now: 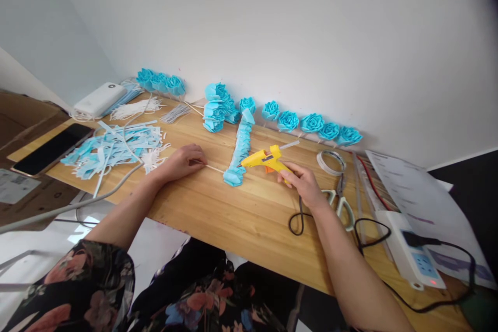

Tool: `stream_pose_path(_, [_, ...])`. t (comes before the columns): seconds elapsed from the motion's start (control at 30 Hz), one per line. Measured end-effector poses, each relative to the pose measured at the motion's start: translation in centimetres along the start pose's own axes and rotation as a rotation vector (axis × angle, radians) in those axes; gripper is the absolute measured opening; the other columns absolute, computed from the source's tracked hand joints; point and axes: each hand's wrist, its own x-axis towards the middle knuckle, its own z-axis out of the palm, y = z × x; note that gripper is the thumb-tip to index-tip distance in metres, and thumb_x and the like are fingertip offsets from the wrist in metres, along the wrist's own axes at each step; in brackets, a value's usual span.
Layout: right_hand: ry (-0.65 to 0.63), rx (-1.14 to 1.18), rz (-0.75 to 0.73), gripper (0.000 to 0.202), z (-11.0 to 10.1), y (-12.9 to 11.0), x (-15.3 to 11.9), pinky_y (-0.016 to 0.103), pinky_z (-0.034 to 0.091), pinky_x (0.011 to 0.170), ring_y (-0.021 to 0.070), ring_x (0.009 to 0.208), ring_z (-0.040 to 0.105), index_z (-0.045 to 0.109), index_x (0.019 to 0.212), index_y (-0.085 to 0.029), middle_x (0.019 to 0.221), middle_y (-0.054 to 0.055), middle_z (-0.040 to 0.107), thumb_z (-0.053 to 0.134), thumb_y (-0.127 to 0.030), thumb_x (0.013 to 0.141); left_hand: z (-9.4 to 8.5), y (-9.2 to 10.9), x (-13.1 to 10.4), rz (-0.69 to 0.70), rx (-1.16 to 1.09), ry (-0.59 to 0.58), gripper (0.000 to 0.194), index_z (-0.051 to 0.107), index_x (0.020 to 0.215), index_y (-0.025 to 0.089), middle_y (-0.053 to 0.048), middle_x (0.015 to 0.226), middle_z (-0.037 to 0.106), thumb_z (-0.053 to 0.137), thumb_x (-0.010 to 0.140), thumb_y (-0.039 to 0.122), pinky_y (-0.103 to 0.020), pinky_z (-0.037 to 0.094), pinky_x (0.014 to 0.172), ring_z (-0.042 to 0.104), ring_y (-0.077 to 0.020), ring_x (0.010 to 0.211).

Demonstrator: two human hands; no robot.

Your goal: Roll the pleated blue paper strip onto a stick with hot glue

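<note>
My left hand (pixel 185 161) is closed on the end of a thin pale stick (pixel 215 168) that lies just above the wooden table. At the stick's other end is a small blue paper flower piece (pixel 233 177), by the near end of a long row of overlapping blue petals (pixel 243 140). My right hand (pixel 301 180) holds a yellow glue gun (pixel 264 158) by its handle. The gun's nozzle points left, close above the flower piece; whether it touches cannot be told. A clear glue stick (pixel 290 144) juts from the gun's back.
Blue paper roses (pixel 312 123) line the wall. Paper strips (pixel 112 148), a phone (pixel 53 149) and a power bank (pixel 100 98) lie left. Scissors (pixel 341 202), a tape roll (pixel 330 162), a power strip (pixel 412 254) and black cable are right. A pale cable crosses the left side.
</note>
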Motion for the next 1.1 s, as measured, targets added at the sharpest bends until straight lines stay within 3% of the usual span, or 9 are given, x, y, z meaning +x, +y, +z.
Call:
stream_pose_path(0.2, [-0.024, -0.149, -0.016, 0.039, -0.1, -0.03, -0.01, 0.025, 0.035, 0.052, 0.0122, 0.056, 0.048, 0.072, 0.111, -0.019, 0.071, 0.001, 0.066, 0.065, -0.044, 0.082, 0.0, -0.03, 0.03, 0.006, -0.004, 0.002, 0.018, 0.065, 0.081, 0.016, -0.005, 0.082, 0.062, 0.053, 0.092, 0.024, -0.027, 0.044, 0.074, 0.057, -0.0152, 0.08])
stream_pose_path(0.43, [0.019, 0.053, -0.008, 0.039, -0.62, 0.4, 0.0, 0.026, 0.034, 0.049, 0.0132, 0.057, 0.047, 0.071, 0.112, -0.02, 0.069, 0.002, 0.065, 0.066, -0.044, 0.082, 0.0, -0.11, 0.05, 0.011, 0.008, -0.002, 0.018, 0.064, 0.081, 0.016, -0.005, 0.083, 0.062, 0.053, 0.092, 0.025, -0.027, 0.045, 0.073, 0.056, -0.0151, 0.08])
stream_pose_path(0.67, [-0.066, -0.106, 0.004, 0.043, -0.15, -0.27, -0.09, 0.026, 0.037, 0.054, 0.0136, 0.062, 0.05, 0.07, 0.115, -0.019, 0.074, 0.003, 0.067, 0.065, -0.045, 0.082, -0.04, -0.19, -0.05, 0.0, -0.01, -0.011, 0.019, 0.064, 0.081, 0.016, -0.005, 0.083, 0.063, 0.053, 0.092, 0.026, -0.028, 0.045, 0.074, 0.057, -0.0154, 0.08])
stream_pose_path(0.9, [-0.019, 0.059, 0.001, 0.041, -0.57, -0.08, -0.07, 0.026, 0.035, 0.052, 0.0136, 0.059, 0.048, 0.072, 0.112, -0.02, 0.071, 0.003, 0.066, 0.066, -0.045, 0.081, -0.37, -0.01, -0.02, -0.018, -0.036, -0.047, 0.017, 0.063, 0.08, 0.017, -0.004, 0.082, 0.063, 0.053, 0.091, 0.025, -0.028, 0.045, 0.075, 0.057, -0.0151, 0.081])
stream_pose_path(1.1, [-0.059, -0.081, -0.002, 0.042, -0.26, -0.33, -0.1, 0.026, 0.037, 0.054, 0.0145, 0.062, 0.052, 0.072, 0.113, -0.02, 0.072, 0.003, 0.067, 0.067, -0.045, 0.08, -0.31, 0.01, -0.05, -0.036, -0.039, -0.04, 0.017, 0.063, 0.079, 0.017, -0.004, 0.081, 0.063, 0.053, 0.09, 0.026, -0.027, 0.045, 0.075, 0.057, -0.015, 0.08])
